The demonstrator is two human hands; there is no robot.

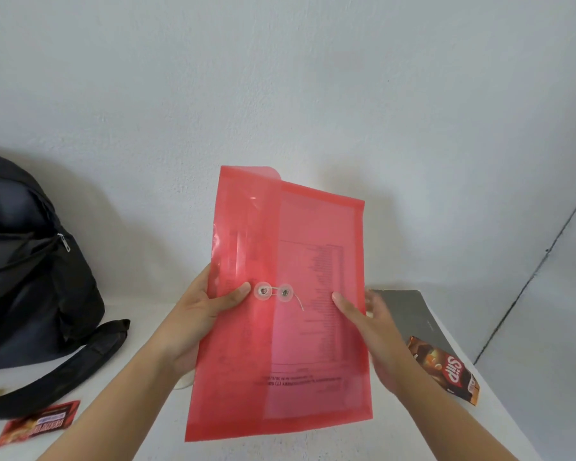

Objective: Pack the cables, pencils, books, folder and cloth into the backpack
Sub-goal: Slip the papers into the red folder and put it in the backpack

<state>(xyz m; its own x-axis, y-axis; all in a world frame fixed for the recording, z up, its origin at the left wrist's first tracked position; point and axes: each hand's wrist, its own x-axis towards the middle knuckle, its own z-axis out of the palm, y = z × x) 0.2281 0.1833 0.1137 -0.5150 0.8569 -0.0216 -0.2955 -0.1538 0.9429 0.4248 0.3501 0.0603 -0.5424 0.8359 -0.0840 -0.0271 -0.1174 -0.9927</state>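
I hold a translucent red folder point(290, 311) upright above the white table, its flap closed by two string-and-button fasteners, with printed paper showing through. My left hand point(197, 314) grips its left edge, thumb on the front beside the buttons. My right hand point(369, 331) grips the right edge, thumb on the front and fingers behind. The dark backpack point(30, 271) stands at the left against the wall, its top zip open and a strap lying across the table. A grey book point(413, 314) lies flat behind my right hand.
A red snack wrapper point(37, 424) lies near the front left by the backpack strap. A brown and orange drink carton point(446, 371) lies on the grey book at the right. The white table's right edge point(499, 390) runs diagonally; a wall stands behind.
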